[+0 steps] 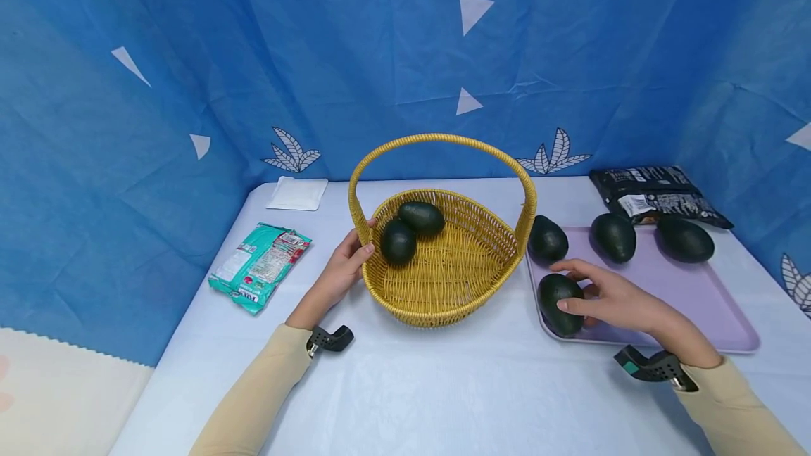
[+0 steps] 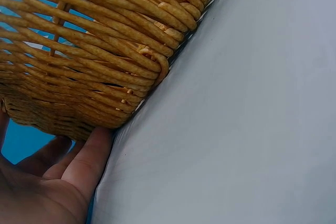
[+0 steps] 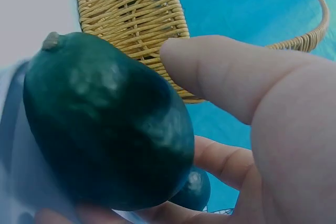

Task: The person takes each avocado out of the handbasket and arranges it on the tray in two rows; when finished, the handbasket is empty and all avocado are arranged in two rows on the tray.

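Note:
My left hand (image 1: 348, 261) grips the left rim of a yellow wicker basket (image 1: 469, 266) at the base of its tall handle; in the left wrist view its fingers (image 2: 89, 161) lie against the weave. Two dark green avocados (image 1: 399, 241) lie in the basket's left part. To the right, my right hand (image 1: 611, 298) holds another avocado (image 1: 557, 305) between thumb and fingers, at the near left corner of a lilac tray (image 1: 684, 301). The right wrist view shows this avocado (image 3: 105, 124) with its stem end away from the palm.
Three more avocados (image 1: 613, 238) lie along the tray's far side. Behind them is a black packet (image 1: 659, 192). A teal snack packet (image 1: 260, 266) and a white packet (image 1: 298, 193) lie left of the basket. A blue patterned cloth (image 1: 393, 55) hangs behind the white tabletop (image 1: 443, 385).

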